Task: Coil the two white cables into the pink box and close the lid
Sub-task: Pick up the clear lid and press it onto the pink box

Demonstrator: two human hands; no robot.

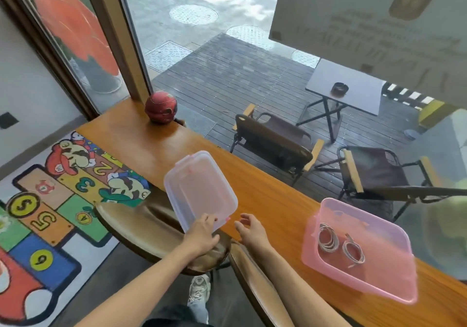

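Observation:
The pink box (394, 291) stands open on the wooden counter (265, 195) at the right. Two coiled white cables lie inside it, one (328, 239) to the left and one (353, 252) beside it. The translucent lid (199, 190) is at the counter's near edge to the left of the box, tilted up. My left hand (202, 235) grips the lid's near edge. My right hand (252, 230) hovers just right of the lid, fingers apart, holding nothing.
A red ball-shaped figure (161, 108) sits at the counter's far left end against the window. Two wooden stools (141, 228) stand below the counter's near edge. A colourful hopscotch mat (50, 213) covers the floor at the left.

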